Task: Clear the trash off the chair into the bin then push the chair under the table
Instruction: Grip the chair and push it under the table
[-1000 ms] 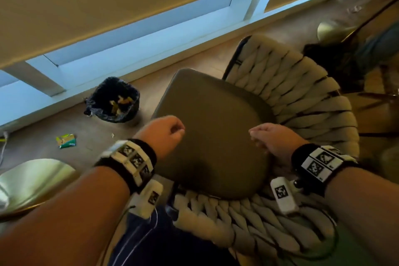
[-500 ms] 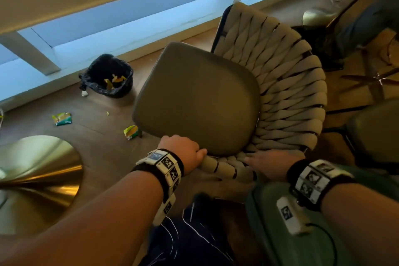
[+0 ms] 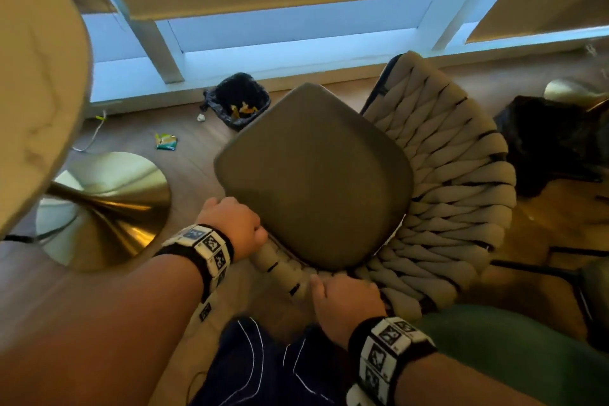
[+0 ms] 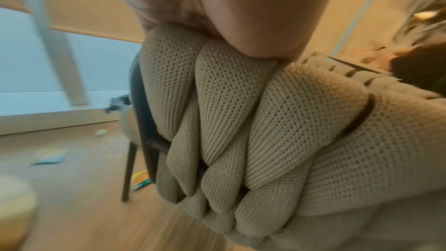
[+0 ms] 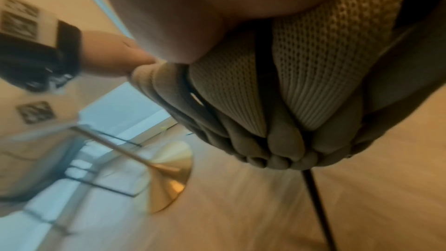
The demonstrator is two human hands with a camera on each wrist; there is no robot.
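Observation:
The chair [image 3: 313, 175] has a bare grey seat and a woven beige back [image 3: 461, 194] that curves round toward me. My left hand [image 3: 230, 224] grips the near left end of that back, and its palm [image 4: 217, 7] sits on top of the woven straps [image 4: 241, 121]. My right hand [image 3: 346, 300] holds the rim of the back a little to the right, fingers curled over the straps [image 5: 301, 83]. The black-lined bin [image 3: 242, 100] stands by the window with yellow scraps inside. The round table top [image 3: 33, 76] fills the left edge above its gold base [image 3: 102, 204].
A green-and-yellow wrapper [image 3: 166, 141] and a small white ball [image 3: 201, 117] lie on the wooden floor near the bin. Another wrapper [image 4: 140, 178] lies under the chair. A dark bundle [image 3: 543, 142] and a green seat [image 3: 510, 356] stand on the right.
Both hands left the space above the seat and took hold of the woven back's rim. The chair has swung round, and the table top and gold base now show at the left.

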